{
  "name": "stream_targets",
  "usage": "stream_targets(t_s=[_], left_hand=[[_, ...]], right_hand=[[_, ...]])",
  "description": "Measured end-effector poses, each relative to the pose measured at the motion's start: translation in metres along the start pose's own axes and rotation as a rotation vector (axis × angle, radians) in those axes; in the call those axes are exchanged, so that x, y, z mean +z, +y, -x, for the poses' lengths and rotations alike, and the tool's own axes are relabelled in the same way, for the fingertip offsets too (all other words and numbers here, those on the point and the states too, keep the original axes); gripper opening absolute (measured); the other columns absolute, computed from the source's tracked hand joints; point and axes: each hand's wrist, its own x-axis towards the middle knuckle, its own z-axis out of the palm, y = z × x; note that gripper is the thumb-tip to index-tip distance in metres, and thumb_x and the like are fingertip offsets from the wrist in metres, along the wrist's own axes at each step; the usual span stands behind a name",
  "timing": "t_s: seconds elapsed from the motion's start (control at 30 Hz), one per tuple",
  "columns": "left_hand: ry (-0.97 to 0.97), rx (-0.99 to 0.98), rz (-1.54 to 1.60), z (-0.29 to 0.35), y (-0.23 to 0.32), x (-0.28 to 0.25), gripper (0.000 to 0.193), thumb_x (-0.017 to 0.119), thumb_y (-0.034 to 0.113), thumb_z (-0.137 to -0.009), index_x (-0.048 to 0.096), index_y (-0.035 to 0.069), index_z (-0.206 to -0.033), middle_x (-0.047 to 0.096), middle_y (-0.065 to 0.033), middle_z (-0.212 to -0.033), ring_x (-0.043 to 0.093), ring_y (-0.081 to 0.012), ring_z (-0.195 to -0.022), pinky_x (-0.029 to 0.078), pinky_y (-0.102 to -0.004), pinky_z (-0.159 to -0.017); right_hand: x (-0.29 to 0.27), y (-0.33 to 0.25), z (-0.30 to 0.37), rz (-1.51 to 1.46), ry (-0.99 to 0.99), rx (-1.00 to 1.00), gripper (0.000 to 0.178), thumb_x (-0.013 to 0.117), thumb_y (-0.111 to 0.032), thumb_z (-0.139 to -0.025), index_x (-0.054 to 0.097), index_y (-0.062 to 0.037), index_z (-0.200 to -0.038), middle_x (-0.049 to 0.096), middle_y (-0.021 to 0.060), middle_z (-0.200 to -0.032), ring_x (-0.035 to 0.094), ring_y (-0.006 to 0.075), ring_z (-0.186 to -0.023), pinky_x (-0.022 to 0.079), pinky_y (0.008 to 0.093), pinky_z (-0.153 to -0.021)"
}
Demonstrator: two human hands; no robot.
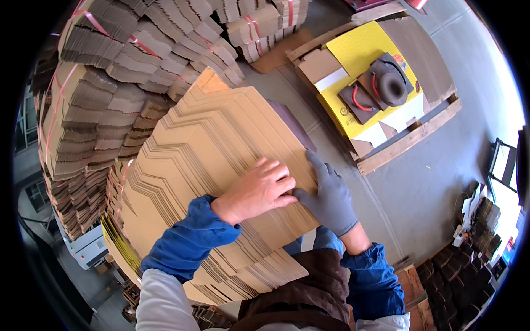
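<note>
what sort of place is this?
Probably a carton workshop or packaging warehouse: tall piles of flat cardboard bundles bound with pink straps, a wooden pallet on the floor, and overlapping cardboard sheets under the person's hands.

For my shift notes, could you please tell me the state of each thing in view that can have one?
Left hand: bare, fingers bent, on the cardboard sheets.
Right hand: gloved, at the sheets' right edge.
Cardboard sheets: overlapping in steps.
Cardboard bundles: stacked, pink straps visible.
Yellow sheet: lying flat, partly covered.
Wooden pallet: loaded, partly covered.
</note>
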Motion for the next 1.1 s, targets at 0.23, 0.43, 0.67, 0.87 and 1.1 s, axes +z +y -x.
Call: stream_targets(t_s=[0.23, 0.43, 0.67, 0.87, 1.1], left_hand=[[-0.057, -0.017, -0.002, 0.002, 0.006, -0.009, 0.033, 0.080, 0.037, -0.081, 0.064, 0.010, -0.091, 0.055, -0.0038, -0.093, 0.055, -0.0235, -0.093, 0.045, -0.0380, -0.086], [-0.036, -0.019, -0.012, 0.005, 0.005, -0.006, 0.033, 0.079, 0.039, -0.083, 0.064, 0.010, -0.090, 0.054, -0.0035, -0.095, 0.054, -0.0226, -0.094, 0.044, -0.0369, -0.088], [-0.011, -0.003, -0.017, 0.006, 0.003, -0.002, 0.034, 0.078, 0.040, -0.083, 0.064, 0.009, -0.089, 0.053, -0.0037, -0.094, 0.054, -0.0228, -0.093, 0.044, -0.0364, -0.087], [-0.019, -0.015, -0.001, 0.012, 0.000, 0.000, 0.034, 0.079, 0.040, -0.082, 0.064, 0.009, -0.088, 0.053, -0.0030, -0.092, 0.054, -0.0223, -0.091, 0.044, -0.0368, -0.087], [-0.013, -0.024, 0.044, 0.017, -0.001, 0.000, 0.034, 0.081, 0.037, -0.080, 0.063, 0.010, -0.088, 0.054, -0.0026, -0.092, 0.054, -0.0227, -0.089, 0.045, -0.0365, -0.087]], right_hand=[[-0.003, -0.008, -0.002, 0.063, 0.055, -0.068, 0.088, 0.085, -0.033, -0.071, 0.047, -0.0085, -0.147, 0.066, 0.0179, -0.108, 0.068, 0.0358, -0.090, 0.050, 0.0440, -0.080], [0.002, -0.009, -0.003, 0.109, 0.082, -0.082, 0.089, 0.086, -0.035, -0.069, 0.049, -0.0066, -0.145, 0.066, 0.0170, -0.111, 0.067, 0.0338, -0.092, 0.048, 0.0468, -0.084], [0.006, -0.006, -0.002, 0.096, 0.094, -0.097, 0.092, 0.087, -0.034, -0.068, 0.046, -0.0063, -0.146, 0.066, 0.0169, -0.116, 0.066, 0.0347, -0.100, 0.046, 0.0484, -0.088], [0.004, -0.006, -0.002, 0.044, 0.055, -0.079, 0.093, 0.088, -0.032, -0.067, 0.045, -0.0064, -0.146, 0.064, 0.0178, -0.120, 0.064, 0.0358, -0.105, 0.046, 0.0490, -0.091], [0.001, -0.007, -0.003, 0.029, 0.024, -0.059, 0.093, 0.088, -0.029, -0.069, 0.045, -0.0042, -0.147, 0.064, 0.0212, -0.121, 0.062, 0.0386, -0.109, 0.047, 0.0467, -0.095]])
